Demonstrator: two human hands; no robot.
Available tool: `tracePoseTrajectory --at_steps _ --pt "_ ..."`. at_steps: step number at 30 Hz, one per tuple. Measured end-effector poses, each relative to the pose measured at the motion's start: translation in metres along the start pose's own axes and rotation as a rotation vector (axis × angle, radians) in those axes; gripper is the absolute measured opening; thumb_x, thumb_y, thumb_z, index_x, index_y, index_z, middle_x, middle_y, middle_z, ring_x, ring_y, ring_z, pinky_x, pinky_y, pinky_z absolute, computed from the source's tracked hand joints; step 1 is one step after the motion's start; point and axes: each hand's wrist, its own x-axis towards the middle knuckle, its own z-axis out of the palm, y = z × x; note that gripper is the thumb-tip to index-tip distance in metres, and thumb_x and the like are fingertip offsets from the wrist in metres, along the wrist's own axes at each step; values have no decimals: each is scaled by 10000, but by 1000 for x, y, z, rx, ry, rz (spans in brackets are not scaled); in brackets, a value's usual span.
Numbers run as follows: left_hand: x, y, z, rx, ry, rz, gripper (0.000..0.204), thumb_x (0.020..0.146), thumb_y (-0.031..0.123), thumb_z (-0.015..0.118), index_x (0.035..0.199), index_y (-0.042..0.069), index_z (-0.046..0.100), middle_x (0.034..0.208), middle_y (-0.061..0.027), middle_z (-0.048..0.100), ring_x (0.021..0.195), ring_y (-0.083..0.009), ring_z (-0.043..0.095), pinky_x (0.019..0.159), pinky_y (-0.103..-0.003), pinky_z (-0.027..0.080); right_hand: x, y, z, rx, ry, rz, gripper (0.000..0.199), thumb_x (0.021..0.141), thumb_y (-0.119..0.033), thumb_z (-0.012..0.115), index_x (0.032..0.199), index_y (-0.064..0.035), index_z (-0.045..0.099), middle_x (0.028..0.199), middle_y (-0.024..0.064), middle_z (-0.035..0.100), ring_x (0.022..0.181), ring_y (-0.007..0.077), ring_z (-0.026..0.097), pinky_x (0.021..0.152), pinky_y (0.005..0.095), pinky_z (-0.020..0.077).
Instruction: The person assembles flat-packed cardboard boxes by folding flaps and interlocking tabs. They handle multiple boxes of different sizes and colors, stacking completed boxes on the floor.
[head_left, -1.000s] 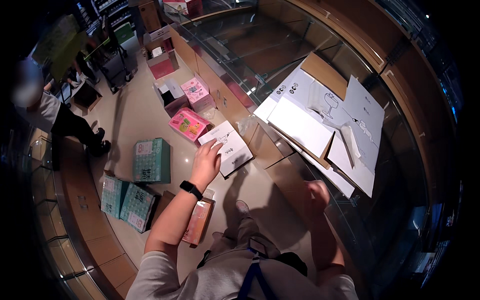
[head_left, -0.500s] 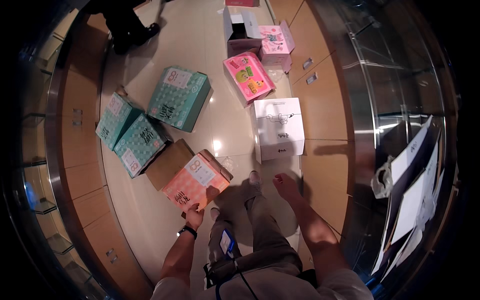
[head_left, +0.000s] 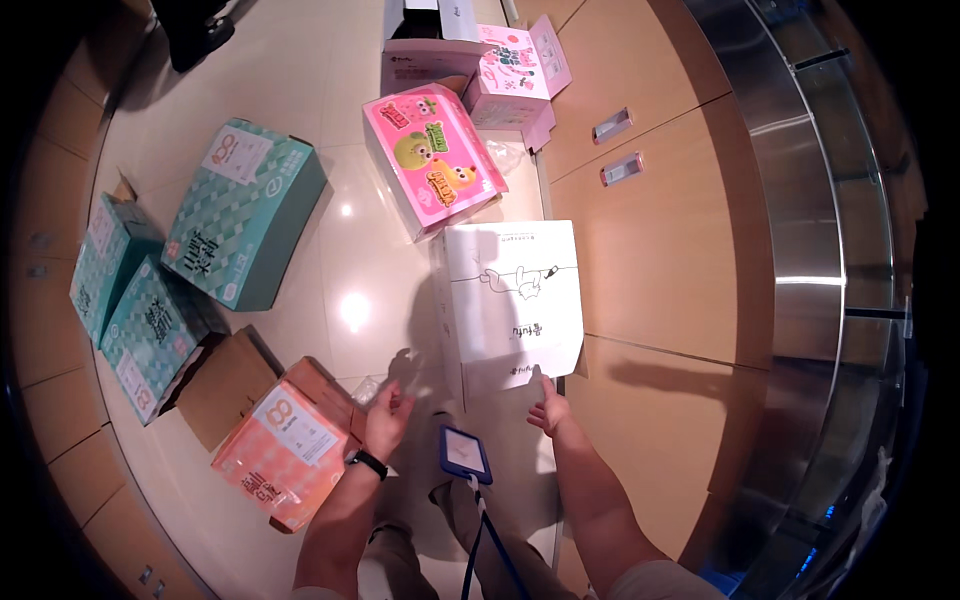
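Observation:
My right hand (head_left: 548,410) reaches to the near edge of a white carton (head_left: 515,290) with a line drawing on top. Its index finger is stretched toward the carton's front face, and nothing is in the hand; whether the fingertip touches I cannot tell. My left hand (head_left: 387,422), with a black band on the wrist, hovers empty beside an orange-pink checkered box (head_left: 290,445), fingers loosely apart. That box has a brown cardboard flap (head_left: 228,388) standing out on its far left side. A pink box with cartoon fruit (head_left: 432,160) lies beyond the white carton.
Several green checkered boxes (head_left: 245,215) lie at the left. Beyond the pink box are an open grey-white carton (head_left: 430,55) and a light-pink box (head_left: 505,80). Wooden cabinets (head_left: 660,240) line the right side. A blue-framed badge (head_left: 466,452) hangs before me. Another person's shoe (head_left: 200,45) is at the far left.
My left hand has let go of the orange-pink box and moved right. My right hand has moved up to the white carton. The view has shifted closer to the boxes.

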Motion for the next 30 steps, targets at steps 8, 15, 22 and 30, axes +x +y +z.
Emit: tracePoseTrajectory --at_steps 8,15,22,30 --pt "118 37 98 192 -269 -11 939 709 437 672 1361 -21 175 1288 -259 405 1193 -334 423 980 -337 339 81 -23 -1 549 -124 -150 946 718 -637 564 1382 -86 175 1399 121 259 1283 300 247 1002 603 135" --pt "92 15 78 -356 -399 -89 730 810 169 612 1391 97 176 1247 -141 469 1088 -217 500 863 -317 430 -8 -13 -7 794 -326 -478 464 810 -59 565 1249 -29 419 1209 103 498 1102 271 473 939 415 391" --pt "-54 29 -65 -730 -277 -423 640 893 216 524 1408 237 145 1276 -83 431 1001 -140 518 749 -299 480 -245 -2 44 330 -524 -851 477 790 6 538 1249 -42 419 1191 70 491 1075 232 485 913 349 411" --pt "-209 103 -312 -394 381 76 836 804 635 441 1404 124 161 1398 -120 282 1225 -252 361 936 -388 369 -385 93 75 -178 -1023 -692 450 830 -49 513 1266 -71 405 1218 65 473 1086 225 476 890 346 422"
